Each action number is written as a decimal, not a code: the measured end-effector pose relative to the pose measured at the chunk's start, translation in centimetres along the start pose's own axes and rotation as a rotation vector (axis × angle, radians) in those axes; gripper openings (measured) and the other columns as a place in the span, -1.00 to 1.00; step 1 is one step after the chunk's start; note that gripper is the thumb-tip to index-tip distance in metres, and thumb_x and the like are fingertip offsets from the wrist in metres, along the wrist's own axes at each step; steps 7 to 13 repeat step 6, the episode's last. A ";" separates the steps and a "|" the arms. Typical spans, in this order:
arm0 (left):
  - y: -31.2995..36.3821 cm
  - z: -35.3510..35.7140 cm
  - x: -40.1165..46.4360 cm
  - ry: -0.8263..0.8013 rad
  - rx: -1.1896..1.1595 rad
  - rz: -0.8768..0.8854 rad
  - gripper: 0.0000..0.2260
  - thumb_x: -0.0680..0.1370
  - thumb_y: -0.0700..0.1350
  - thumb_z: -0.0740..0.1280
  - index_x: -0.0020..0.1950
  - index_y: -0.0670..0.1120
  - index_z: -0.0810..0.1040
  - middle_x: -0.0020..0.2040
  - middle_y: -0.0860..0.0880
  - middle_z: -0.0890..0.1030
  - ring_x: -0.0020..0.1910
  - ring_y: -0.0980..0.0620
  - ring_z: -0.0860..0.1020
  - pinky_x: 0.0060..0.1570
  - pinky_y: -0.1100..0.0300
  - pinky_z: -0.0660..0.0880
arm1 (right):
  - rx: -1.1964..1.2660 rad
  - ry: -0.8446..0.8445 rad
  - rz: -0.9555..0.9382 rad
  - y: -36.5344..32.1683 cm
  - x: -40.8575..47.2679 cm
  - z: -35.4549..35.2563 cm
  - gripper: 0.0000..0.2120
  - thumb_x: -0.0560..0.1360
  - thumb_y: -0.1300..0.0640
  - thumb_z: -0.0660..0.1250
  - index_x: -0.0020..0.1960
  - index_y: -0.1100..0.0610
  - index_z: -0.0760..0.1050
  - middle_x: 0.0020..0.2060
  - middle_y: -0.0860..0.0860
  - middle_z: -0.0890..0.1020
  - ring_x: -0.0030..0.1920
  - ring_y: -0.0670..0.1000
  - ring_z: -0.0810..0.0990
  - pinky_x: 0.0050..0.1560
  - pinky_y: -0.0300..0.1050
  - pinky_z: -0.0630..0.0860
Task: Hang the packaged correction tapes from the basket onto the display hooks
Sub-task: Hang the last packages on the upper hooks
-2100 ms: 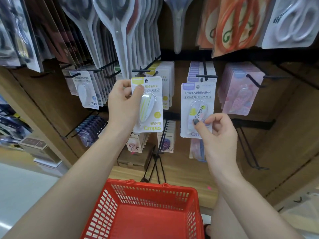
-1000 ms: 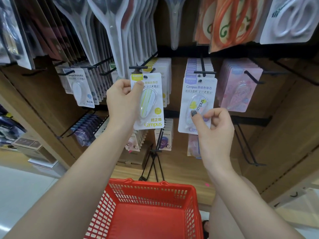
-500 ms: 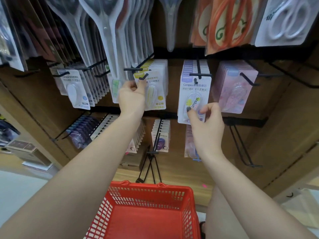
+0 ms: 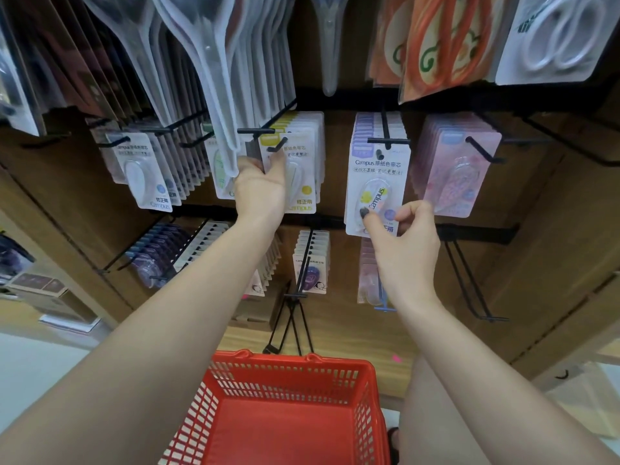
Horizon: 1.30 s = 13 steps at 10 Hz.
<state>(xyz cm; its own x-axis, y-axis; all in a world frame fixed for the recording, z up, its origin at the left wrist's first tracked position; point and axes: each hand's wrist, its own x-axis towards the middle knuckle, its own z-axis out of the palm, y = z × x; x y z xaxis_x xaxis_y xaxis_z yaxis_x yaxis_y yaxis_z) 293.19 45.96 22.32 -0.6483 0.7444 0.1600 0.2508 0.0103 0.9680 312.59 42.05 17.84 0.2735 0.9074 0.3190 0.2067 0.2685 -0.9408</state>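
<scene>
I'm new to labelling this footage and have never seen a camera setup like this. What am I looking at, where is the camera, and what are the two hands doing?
There is no machine here: a person works with bare hands, and the single picture comes from a wide-angle camera on their head, looking forward and down, so both arms reach away from you. In front is a shop display wall of black hooks holding carded correction tapes, with packaged scissors above. The left hand holds a yellow-labelled correction tape pack up at its display hook, in front of a row of similar packs. The right hand pinches the bottom of a purple-labelled correction tape pack below the next display hook; whether its hole is fully on the hook I cannot tell. Below is a red basket, with nothing visible inside.
</scene>
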 end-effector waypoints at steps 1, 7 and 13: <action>0.2 0.2 0.3 -0.001 -0.014 -0.010 -0.66 0.66 0.17 0.30 0.10 -0.09 0.34 -0.15 0.04 0.43 -0.20 0.10 0.43 -0.29 0.19 0.33 | -0.012 -0.012 0.001 0.1 0.2 0.1 -0.67 0.52 0.05 0.51 -0.09 0.03 0.32 -0.08 0.14 0.60 -0.10 0.06 0.56 -0.22 -0.26 0.41; 0.5 -1.6 -1.0 -0.093 0.107 0.034 -0.70 0.71 0.16 0.19 0.22 -0.06 0.38 -0.06 0.03 0.51 -0.07 0.04 0.51 -0.14 0.17 0.37 | -0.053 -0.034 -0.059 -0.2 -0.5 -1.3 -0.70 0.50 0.03 0.53 0.01 0.06 0.42 -0.02 0.03 0.62 -0.01 -0.01 0.62 -0.04 -0.16 0.56; 0.5 -1.6 -1.0 -0.093 0.107 0.034 -0.70 0.71 0.16 0.19 0.22 -0.06 0.38 -0.06 0.03 0.51 -0.07 0.04 0.51 -0.14 0.17 0.37 | -0.053 -0.034 -0.059 -0.2 -0.5 -1.3 -0.70 0.50 0.03 0.53 0.01 0.06 0.42 -0.02 0.03 0.62 -0.01 -0.01 0.62 -0.04 -0.16 0.56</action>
